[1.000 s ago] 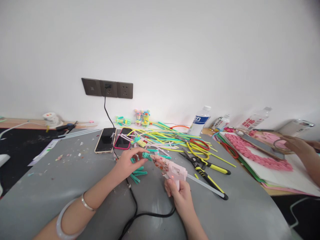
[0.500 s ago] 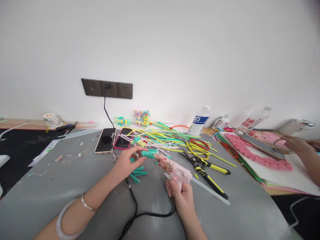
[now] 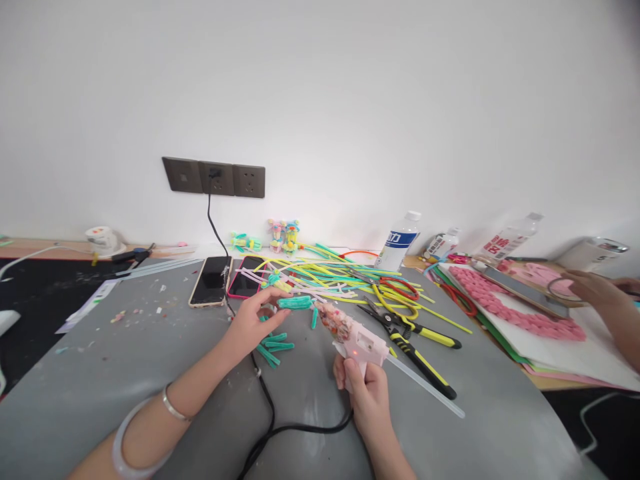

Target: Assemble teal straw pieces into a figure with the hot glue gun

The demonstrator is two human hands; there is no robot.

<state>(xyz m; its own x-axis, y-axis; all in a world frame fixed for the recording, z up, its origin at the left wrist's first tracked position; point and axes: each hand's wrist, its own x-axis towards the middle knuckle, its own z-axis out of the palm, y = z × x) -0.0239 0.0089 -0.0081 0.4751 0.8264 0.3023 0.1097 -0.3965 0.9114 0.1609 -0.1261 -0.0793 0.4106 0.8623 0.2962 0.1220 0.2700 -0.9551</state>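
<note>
Between the fingertips of my left hand (image 3: 253, 323) is a short bundle of teal pipe cleaners (image 3: 295, 303), held out to the right above the grey table. My right hand (image 3: 364, 387) is closed round the handle of a pale pink hot glue gun (image 3: 363, 347), its small red light lit. The gun's nozzle end is caked with blotchy residue and points at the bundle, a small distance away. A clear glue stick (image 3: 427, 385) juts from its rear. Cut teal pipe cleaner pieces (image 3: 274, 347) lie below my left hand; one short piece (image 3: 314, 318) lies near the nozzle.
Yellow-handled pliers (image 3: 420, 347), scissors (image 3: 400, 297) and loose pipe cleaners (image 3: 325, 273) lie right of centre. Two phones (image 3: 211, 281) rest at left, a black cord (image 3: 273, 407) crosses the front. A bottle (image 3: 397, 243) stands behind. Another person's hand (image 3: 595, 290) is at far right.
The glue gun has drawn back slightly right and down from the teal bundle, opening a gap. My left hand has shifted slightly left with the bundle.
</note>
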